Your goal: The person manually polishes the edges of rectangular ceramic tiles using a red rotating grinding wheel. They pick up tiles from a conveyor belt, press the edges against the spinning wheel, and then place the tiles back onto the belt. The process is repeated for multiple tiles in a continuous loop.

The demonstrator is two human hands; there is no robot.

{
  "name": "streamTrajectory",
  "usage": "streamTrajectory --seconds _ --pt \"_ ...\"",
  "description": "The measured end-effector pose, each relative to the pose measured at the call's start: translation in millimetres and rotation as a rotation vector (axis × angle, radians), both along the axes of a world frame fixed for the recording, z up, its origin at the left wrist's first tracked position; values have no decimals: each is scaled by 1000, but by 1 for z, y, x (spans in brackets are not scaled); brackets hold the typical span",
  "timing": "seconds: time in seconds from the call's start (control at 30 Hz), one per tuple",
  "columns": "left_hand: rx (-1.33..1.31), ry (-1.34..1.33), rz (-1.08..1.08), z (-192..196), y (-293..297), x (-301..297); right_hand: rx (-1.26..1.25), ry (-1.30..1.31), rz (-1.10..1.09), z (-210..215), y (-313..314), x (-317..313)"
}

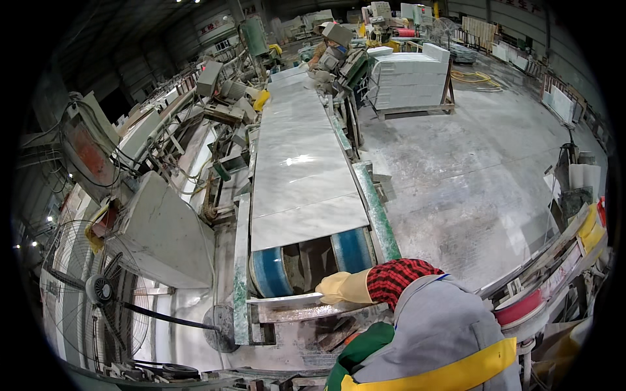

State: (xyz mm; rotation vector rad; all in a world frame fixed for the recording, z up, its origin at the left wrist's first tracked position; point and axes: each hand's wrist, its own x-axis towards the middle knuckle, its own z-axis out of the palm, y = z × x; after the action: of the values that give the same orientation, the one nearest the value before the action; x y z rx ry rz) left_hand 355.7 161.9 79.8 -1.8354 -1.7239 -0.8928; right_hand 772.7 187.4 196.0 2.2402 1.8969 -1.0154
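Observation:
My right hand (343, 288), in a cream rubber glove, reaches in from the lower right with its fingers curled at the right end of a thin white strip (287, 300). The strip looks like the edge of a stone slab. It lies across the near end of a roller conveyor, just in front of the blue roller bands (272, 272). Grey-veined white stone slabs (303, 163) lie end to end along the conveyor beyond my hand. The glove hides the strip's right end. My left hand is out of sight.
Green-edged rails (377, 212) flank the conveyor. A large caged fan (99, 289) stands at the left beside a white cabinet (166, 228). Machinery (336, 55) straddles the far end. Stacked white slabs (411, 78) rest on a pallet. A cluttered rack (554, 260) is at right.

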Motion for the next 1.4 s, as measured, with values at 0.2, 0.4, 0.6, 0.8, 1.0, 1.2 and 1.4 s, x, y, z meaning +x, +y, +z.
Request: streamTrajectory --seconds 0.2,0.4,0.6,0.8,1.0,1.2,1.4 --pt "-5 -3 9 1 1 0 3 -16 7 -9 3 1" --pt "-9 -22 8 -1 3 1 6 -36 15 -9 2 2" --pt "-17 -27 31 -2 -1 -8 7 -13 9 -5 4 -3" --pt "-33 -16 95 0 -10 -21 -4 -33 38 -16 5 3" --pt "-38 -18 162 5 -24 -38 -7 -34 20 -17 6 -1" --pt "-51 -14 276 6 -48 -63 -20 -57 23 -12 4 0" --pt "-108 3 566 9 -109 -123 96 1 -18 4 -2 -4"
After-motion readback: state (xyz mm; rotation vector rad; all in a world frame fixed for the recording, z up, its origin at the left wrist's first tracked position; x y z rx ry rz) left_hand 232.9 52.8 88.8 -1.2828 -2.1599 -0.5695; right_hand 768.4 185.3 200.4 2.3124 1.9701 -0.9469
